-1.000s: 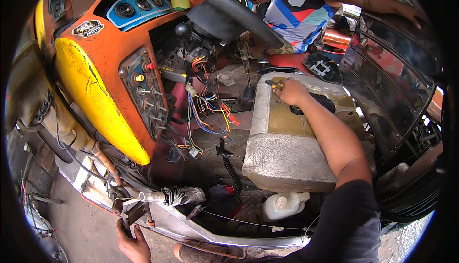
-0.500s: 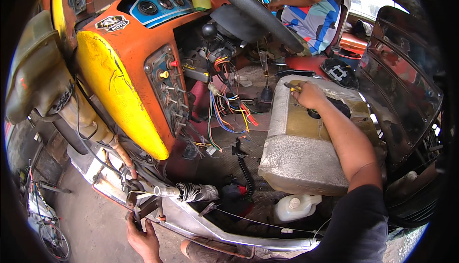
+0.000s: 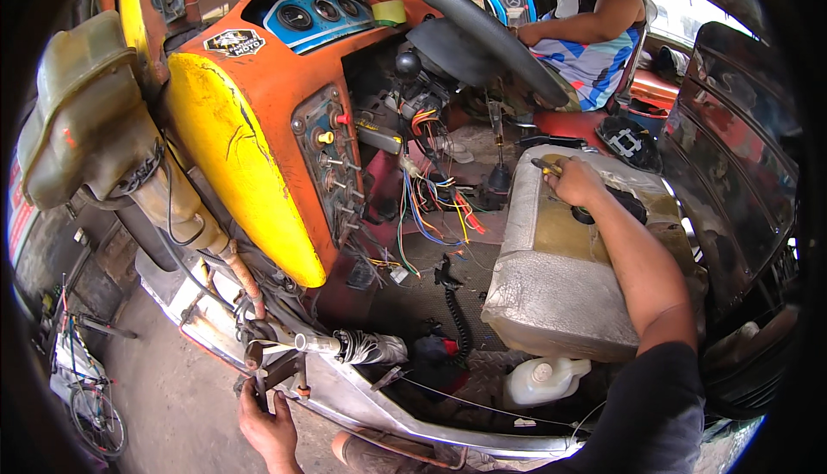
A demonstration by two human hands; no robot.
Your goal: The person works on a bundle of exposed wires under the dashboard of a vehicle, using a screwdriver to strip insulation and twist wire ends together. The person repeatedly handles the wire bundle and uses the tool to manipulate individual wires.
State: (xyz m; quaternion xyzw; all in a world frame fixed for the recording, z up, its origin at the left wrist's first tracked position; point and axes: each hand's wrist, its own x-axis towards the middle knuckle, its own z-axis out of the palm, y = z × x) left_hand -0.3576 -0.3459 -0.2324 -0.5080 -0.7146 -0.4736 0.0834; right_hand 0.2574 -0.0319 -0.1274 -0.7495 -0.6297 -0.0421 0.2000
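My right hand [image 3: 575, 183] is closed on a small yellow-and-dark tool [image 3: 545, 167] at the top of a worn silver seat cushion [image 3: 560, 297], beside a dark round-edged object [image 3: 629, 209] lying on it. At the lower left, my left hand [image 3: 267, 422] has its fingers round a dark metal fitting [image 3: 257, 392] on the vehicle's frame, near a white tube [image 3: 317, 344] with wrapped material. Loose coloured wires [image 3: 431, 203] hang below the dashboard, left of the cushion.
An orange-and-yellow dashboard [image 3: 284, 104] with switches and gauges, a steering wheel [image 3: 465, 9], a translucent reservoir [image 3: 77, 130], a plastic jug [image 3: 543, 384] and black panels [image 3: 732, 130] surround the work. Another person [image 3: 594, 52] sits beyond the wheel. A bicycle [image 3: 90, 405] stands at left.
The view has swung, shifting the scene rightward in the picture. The other person's arm has come away from the black panel and forward. Both my hands keep their grips.
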